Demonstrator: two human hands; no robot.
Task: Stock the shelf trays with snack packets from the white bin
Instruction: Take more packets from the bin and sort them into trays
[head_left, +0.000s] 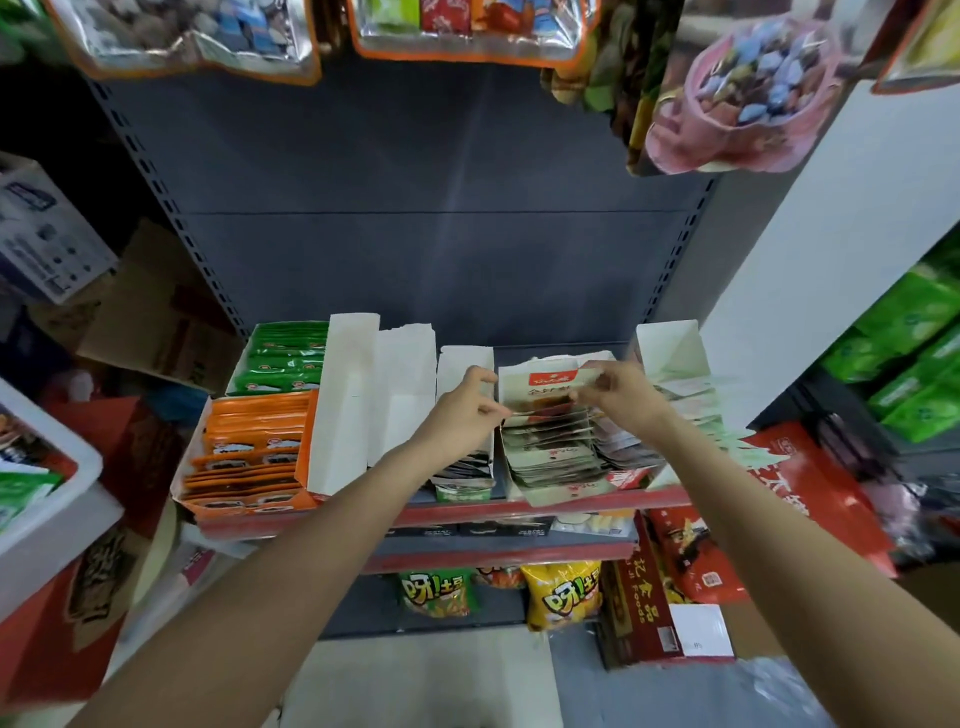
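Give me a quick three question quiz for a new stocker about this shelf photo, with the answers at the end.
1. True or false: both hands are at the tray of beige packets.
2. Which packets sit nearest the shelf's front left: A green, B orange, C yellow?
3. Fill in: the white bin is at the picture's ___ edge.

Key: 1 true; the left hand and right hand both hold packets there. 2 B, orange packets. 3 left.
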